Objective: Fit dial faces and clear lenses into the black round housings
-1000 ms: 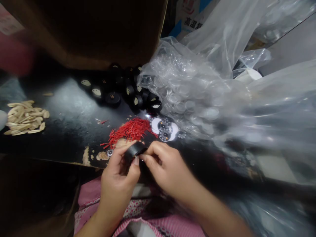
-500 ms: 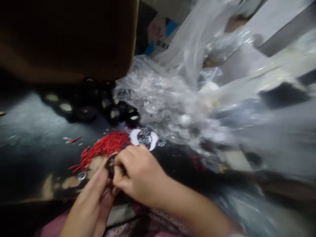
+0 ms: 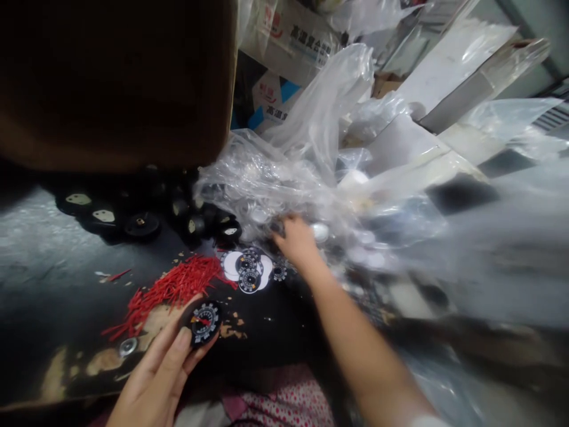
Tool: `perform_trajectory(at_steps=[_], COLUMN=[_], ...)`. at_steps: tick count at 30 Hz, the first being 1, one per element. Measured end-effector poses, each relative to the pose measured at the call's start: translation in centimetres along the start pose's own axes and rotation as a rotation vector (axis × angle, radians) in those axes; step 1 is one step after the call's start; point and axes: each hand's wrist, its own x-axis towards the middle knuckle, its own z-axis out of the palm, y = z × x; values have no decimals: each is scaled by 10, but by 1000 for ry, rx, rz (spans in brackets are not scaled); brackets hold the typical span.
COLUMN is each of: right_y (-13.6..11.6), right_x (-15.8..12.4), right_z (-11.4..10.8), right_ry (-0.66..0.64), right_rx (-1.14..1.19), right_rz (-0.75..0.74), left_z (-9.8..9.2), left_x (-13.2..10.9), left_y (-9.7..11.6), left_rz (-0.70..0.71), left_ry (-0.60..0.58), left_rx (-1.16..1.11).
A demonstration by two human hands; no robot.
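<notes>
My left hand [image 3: 160, 370] holds a round black dial gauge [image 3: 205, 322] at the table's near edge, thumb and fingers around its rim. A red pointer lies across the gauge's face, which has white markings. My right hand [image 3: 299, 240] reaches to the pile of clear round covers [image 3: 260, 214] at the mouth of a plastic bag. Its thumb and forefinger look apart; whether a cover is between them I cannot make out. Between the hands lie a heap of red pointers [image 3: 184, 281] and a stack of printed dial faces [image 3: 249, 279].
Several black gauge housings [image 3: 142, 224] stand at the back left, below a large dark box edge [image 3: 222, 118]. A small metal ring [image 3: 128, 347] lies near the front edge. Crumpled clear plastic bags [image 3: 306, 142] and white cardboard flaps [image 3: 400, 142] crowd the right side.
My right hand has left the gauge and moved forward and right to the clear covers. The gauge in my left hand now faces up with its red pointer showing. The view has shifted slightly.
</notes>
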Motion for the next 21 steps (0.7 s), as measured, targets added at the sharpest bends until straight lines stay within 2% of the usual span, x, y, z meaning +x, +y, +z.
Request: perform_trajectory(at_steps=[3,6,8,10,11,13,15,17,21], right_y=[11,6,-6,-24,-34,-52,-64,-70,-75], right_x=[5,-11,-31,-55,-67,-89,-102,-106,-100], right_z=[1,-5,-8,-7,-5,1,7,10,11], right_ry=[1,-20,-73,-184,-271,-331,-317,-307,-316], right_rx=[22,122,212,328,430,519,491,451,449], right_rz=[-14,-18,-19,-58,-118,-255,-348,-378,-299], left_z=[6,8,10,14,16,20,20,17,13], left_x=[0,1,2,4,6,8,9,8,1], left_y=[1,1,3,6,7,7,5,3,2], left_rz=[-103,-93,-91,-113,-128,-131,-65,37,176], left_ry=[-36,-32,-43,-93,-126,-169,-155,-117,-111], left_rx=[-79,-135,-177,-219,-239,-253,-185,-50,185])
